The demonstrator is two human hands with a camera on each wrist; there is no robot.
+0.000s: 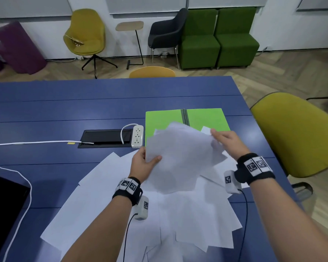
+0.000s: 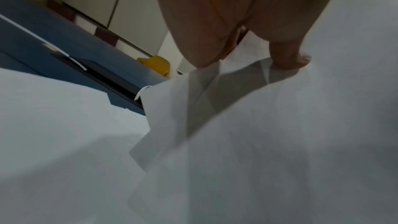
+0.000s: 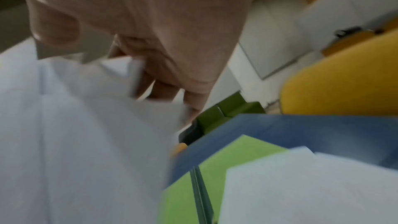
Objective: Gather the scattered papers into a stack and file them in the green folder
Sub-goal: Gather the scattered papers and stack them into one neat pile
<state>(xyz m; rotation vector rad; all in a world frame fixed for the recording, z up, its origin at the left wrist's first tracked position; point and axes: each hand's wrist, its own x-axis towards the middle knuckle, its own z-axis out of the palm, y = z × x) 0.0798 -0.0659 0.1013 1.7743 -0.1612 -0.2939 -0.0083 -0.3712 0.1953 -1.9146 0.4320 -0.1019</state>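
Note:
A loose bundle of white papers [image 1: 180,157] hangs above the blue table [image 1: 64,110], askew and fanned. My left hand [image 1: 144,162] pinches its left edge, thumb on top. My right hand [image 1: 223,138] grips its far right corner, fingers curled under the sheets [image 3: 112,77]. The left wrist view has the thumb [image 2: 286,57] pressed on paper [image 2: 258,125]. Several more white sheets [image 1: 121,195] lie scattered on the table below. The green folder [image 1: 165,120] lies open flat behind the bundle, partly covered by it; its spine shows in the right wrist view [image 3: 202,193].
A white power strip [image 1: 137,136] with its cable lies left of the folder, beside a black cable hatch [image 1: 104,138]. A dark screen [image 1: 6,201] sits at the near left edge. A yellow chair [image 1: 295,133] stands close to the table's right edge.

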